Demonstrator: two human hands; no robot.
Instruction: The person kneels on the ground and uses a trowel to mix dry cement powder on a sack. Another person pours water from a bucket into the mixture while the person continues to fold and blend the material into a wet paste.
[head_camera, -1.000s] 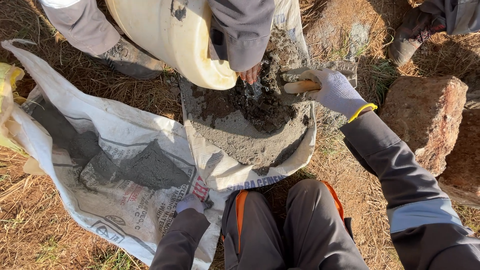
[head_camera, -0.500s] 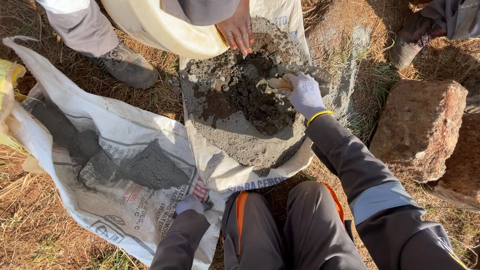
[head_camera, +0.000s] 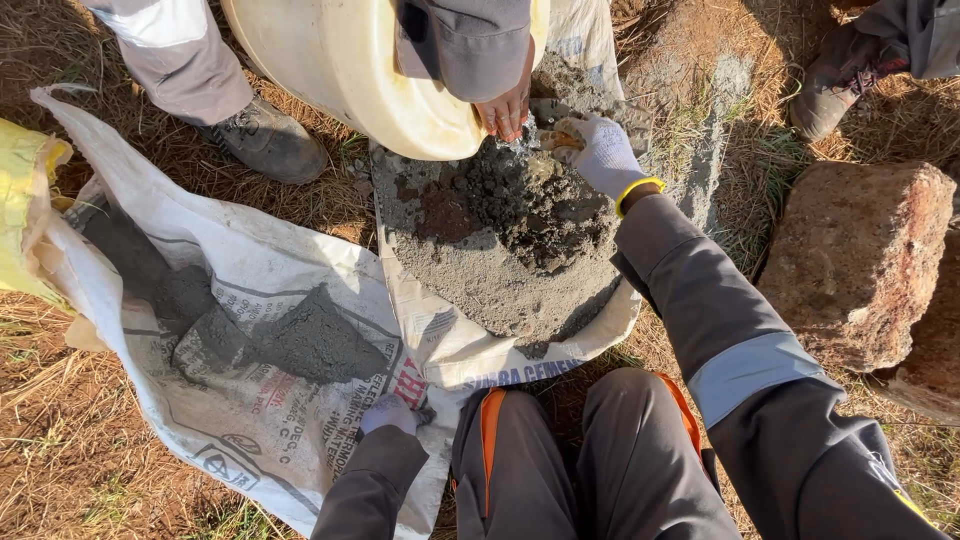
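Nearest the camera, the edge of the white sack (head_camera: 300, 420) spread on the dry grass is pinched in the gloved left hand (head_camera: 392, 412), beside a dark patch of grey powder (head_camera: 300, 345). Farther out, the gloved right hand (head_camera: 600, 152) is closed around a wooden handle (head_camera: 560, 140) at the top of the wet grey mortar heap (head_camera: 510, 220). Beyond it, a pale yellow container (head_camera: 350, 70) is held tilted over the heap by another person's bare hand (head_camera: 505, 110).
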